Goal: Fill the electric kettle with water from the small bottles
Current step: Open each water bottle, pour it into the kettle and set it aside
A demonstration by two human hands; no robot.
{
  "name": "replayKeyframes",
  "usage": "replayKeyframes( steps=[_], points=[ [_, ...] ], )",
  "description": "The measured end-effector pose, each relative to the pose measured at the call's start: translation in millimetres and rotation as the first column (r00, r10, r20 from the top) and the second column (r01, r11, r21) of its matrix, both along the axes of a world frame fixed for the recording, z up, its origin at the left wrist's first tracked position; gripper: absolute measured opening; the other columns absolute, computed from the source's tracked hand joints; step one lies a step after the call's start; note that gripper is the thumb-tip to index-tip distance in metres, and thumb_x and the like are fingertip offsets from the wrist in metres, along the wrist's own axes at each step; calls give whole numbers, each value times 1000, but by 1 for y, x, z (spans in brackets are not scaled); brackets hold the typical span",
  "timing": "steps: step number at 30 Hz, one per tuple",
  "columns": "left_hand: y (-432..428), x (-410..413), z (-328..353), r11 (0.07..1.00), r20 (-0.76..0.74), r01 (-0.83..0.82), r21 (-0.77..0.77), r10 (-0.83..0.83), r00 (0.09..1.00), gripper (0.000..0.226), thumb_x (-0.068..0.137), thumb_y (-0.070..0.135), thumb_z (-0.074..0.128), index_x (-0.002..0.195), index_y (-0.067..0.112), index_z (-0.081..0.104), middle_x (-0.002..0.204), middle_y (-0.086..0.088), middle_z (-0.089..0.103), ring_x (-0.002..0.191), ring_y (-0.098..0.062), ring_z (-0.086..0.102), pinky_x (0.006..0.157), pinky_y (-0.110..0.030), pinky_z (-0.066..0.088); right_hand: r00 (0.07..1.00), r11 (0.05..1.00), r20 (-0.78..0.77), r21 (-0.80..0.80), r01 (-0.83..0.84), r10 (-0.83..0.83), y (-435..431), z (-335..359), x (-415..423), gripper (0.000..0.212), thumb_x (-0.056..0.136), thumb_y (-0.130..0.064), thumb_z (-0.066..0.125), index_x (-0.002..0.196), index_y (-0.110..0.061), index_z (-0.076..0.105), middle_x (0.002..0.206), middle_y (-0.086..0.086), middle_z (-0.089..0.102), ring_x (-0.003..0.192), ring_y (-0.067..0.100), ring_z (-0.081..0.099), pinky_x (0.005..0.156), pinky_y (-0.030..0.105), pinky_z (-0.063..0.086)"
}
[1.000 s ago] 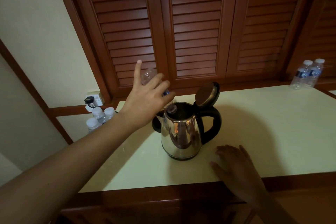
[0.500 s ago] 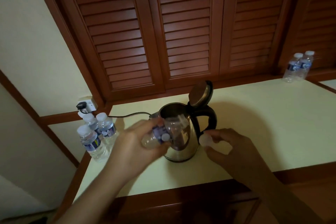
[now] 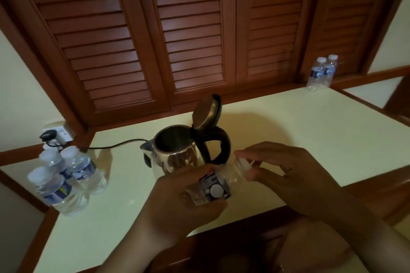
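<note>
A steel electric kettle (image 3: 177,155) stands on the cream counter (image 3: 299,131) with its lid (image 3: 207,113) flipped up and its dark inside showing. In front of it my left hand (image 3: 182,204) grips a small clear bottle (image 3: 216,186) with a dark label, lying sideways with its neck pointing right. My right hand (image 3: 288,170) pinches the white cap (image 3: 243,165) at the bottle's neck. I cannot tell whether the cap sits on the thread. The bottle looks empty.
Three capped small bottles (image 3: 66,179) stand at the counter's left edge, below a wall socket (image 3: 55,135) with the kettle's black cord (image 3: 115,145) plugged in. Two more bottles (image 3: 321,73) stand at the far right by the louvred wooden doors (image 3: 188,29).
My left hand has pulled the bottle back from over the kettle's mouth to in front of it. My right hand lifted off the counter and brought the cap to the bottle's neck.
</note>
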State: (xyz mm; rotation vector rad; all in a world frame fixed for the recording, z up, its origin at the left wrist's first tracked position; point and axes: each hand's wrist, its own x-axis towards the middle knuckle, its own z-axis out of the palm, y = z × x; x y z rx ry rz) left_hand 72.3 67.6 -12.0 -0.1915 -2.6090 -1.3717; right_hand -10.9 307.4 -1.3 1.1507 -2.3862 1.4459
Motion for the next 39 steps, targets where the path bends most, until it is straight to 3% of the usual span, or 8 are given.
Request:
replayKeyframes(
  steps=[6, 15, 19, 22, 26, 29, 34, 39],
  points=[
    [54, -51, 6, 891, 201, 176, 419, -280, 939, 29, 75, 19, 87, 103, 26, 84, 86, -15, 79, 74, -26, 76, 69, -35, 62, 1000, 1000, 20, 2, -15, 15, 58, 20, -26, 38, 82, -15, 75, 119, -26, 74, 106, -17, 73, 91, 4, 68, 69, 4, 44],
    [156, -166, 0, 295, 198, 145, 944, -863, 466, 77, 82, 23, 86, 129, -21, 44, 87, -30, 70, 54, -29, 73, 47, -32, 60, 953, 989, -301, 146, 6, 39, 159, 56, -110, 25, 91, -38, 64, 93, -15, 74, 85, -6, 68, 81, 6, 64, 69, 10, 47],
    [218, -210, 21, 560, 249, 324, 763, -716, 652, 36, 80, 24, 86, 96, -5, 74, 78, -21, 71, 52, -23, 69, 52, -31, 55, 905, 966, -416, 188, 176, -84, 200, 61, -153, 46, 100, -34, 45, 60, -14, 57, 54, -7, 45, 56, 7, 47, 58, 6, 34],
    [257, -238, 29, 933, 57, 321, 163, -333, 941, 18, 83, 25, 85, 84, 12, 73, 71, 1, 64, 62, -11, 59, 62, -32, 48, 944, 907, -149, 269, 324, -294, 228, 51, -191, 62, 105, -46, 38, 55, -10, 50, 46, -3, 41, 45, 15, 45, 52, 20, 36],
    [303, -271, 12, 922, -444, -105, -373, -78, 893, 43, 77, 56, 78, 111, 30, 72, 94, 10, 75, 79, -12, 71, 63, -31, 60, 824, 827, 260, 422, 371, -503, 257, 50, -233, 68, 98, -60, 40, 78, 0, 65, 66, 15, 61, 59, 15, 54, 62, 29, 42],
    [321, -296, 10, 917, -419, -148, -369, -22, 908, 61, 77, 65, 73, 129, 33, 68, 116, 17, 72, 99, -6, 68, 76, -24, 56, 881, 849, 157, 386, 361, -446, 277, 49, -257, 64, 87, -71, 34, 76, -16, 66, 67, 1, 64, 65, 12, 60, 68, 30, 48],
    [327, -322, 13, 969, 88, 240, 51, -244, 966, 54, 93, 30, 80, 139, 45, 57, 125, 24, 69, 115, 1, 64, 94, -11, 46, 992, 959, 7, 257, 117, -123, 317, 38, -293, 28, 99, -56, 37, 115, -41, 55, 108, -27, 59, 109, -3, 55, 84, 13, 47],
    [330, -340, 5, 952, 167, 291, 92, -303, 938, 58, 98, 23, 74, 141, 54, 52, 127, 24, 70, 109, 1, 68, 91, -19, 52, 997, 983, -31, 167, 81, -77, 340, 27, -314, 31, 104, -39, 42, 133, -34, 53, 119, -32, 52, 113, -5, 53, 85, 7, 43]
  ],
)
